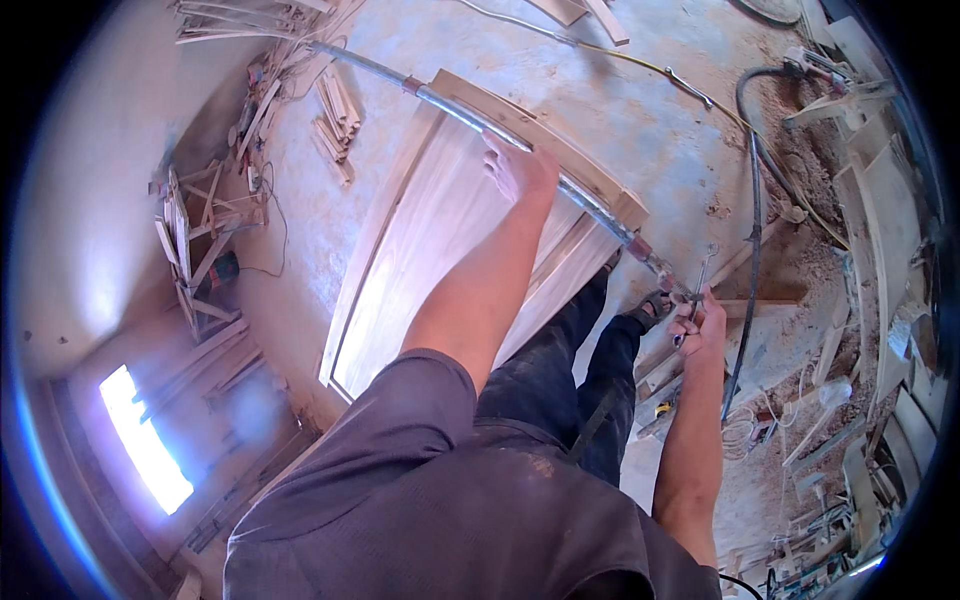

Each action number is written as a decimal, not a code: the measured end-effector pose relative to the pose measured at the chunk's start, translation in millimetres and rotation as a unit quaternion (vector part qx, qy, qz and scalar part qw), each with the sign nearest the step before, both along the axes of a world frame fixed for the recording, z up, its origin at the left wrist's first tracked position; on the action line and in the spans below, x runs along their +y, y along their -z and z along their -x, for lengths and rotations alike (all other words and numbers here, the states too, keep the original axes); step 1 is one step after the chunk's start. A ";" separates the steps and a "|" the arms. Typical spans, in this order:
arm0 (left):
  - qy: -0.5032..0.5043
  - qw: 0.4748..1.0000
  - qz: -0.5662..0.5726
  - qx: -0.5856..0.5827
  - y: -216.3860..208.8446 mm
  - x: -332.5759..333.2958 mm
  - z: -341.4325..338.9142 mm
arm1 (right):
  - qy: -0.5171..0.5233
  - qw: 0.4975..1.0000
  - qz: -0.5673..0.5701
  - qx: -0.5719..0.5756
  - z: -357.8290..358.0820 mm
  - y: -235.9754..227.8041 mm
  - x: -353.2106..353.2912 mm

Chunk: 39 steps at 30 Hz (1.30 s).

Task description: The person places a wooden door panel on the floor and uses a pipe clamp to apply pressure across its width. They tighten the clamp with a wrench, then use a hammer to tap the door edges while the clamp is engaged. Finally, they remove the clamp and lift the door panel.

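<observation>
A long metal bar clamp point(465, 115) lies across a wooden door-like panel point(400, 235), along the frame rail point(540, 130) at its far end. My left hand point(522, 168) is closed on the clamp's bar at about its middle, with some fingers over the pale panel. At the bar's right end, beyond the panel's edge, are the clamp's screw and end jaw point(655, 262). Right there my right hand point(703, 325) grips a wrench point(706, 268), its upper end sticking up above my fingers. The wrench's contact with the screw is too small to make out.
Thin wood strips point(338, 120) lie on the floor beyond the panel. A hose point(757, 200) and another wrench point(690, 88) are at the right. Wood scraps point(880, 240) and sawdust pile along the right wall. A wooden frame stand point(205, 240) is at the left.
</observation>
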<state>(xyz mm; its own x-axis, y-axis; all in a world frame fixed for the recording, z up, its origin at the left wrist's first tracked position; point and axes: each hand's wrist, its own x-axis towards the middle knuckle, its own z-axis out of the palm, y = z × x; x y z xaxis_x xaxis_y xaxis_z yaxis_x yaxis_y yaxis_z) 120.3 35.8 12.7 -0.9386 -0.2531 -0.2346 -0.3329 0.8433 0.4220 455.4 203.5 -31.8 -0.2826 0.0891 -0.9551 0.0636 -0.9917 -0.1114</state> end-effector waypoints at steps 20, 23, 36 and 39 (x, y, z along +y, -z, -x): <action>-0.016 0.979 -0.105 -0.175 16.6 -20.8 54.1 | -0.291 0.712 -0.572 -0.284 14.6 -18.1 -59.3; 0.035 0.982 -0.157 -0.099 149.7 -124.0 84.0 | -0.289 0.682 -0.599 -0.305 10.7 -34.6 -78.4; -0.012 0.953 -0.287 -0.095 35.1 -59.5 60.7 | -0.119 0.981 -0.126 -0.089 -22.2 -64.9 -101.9; -0.035 0.963 -0.236 -0.125 20.3 -46.4 58.9 | 0.018 0.989 -0.079 -0.122 -38.4 -46.3 -79.5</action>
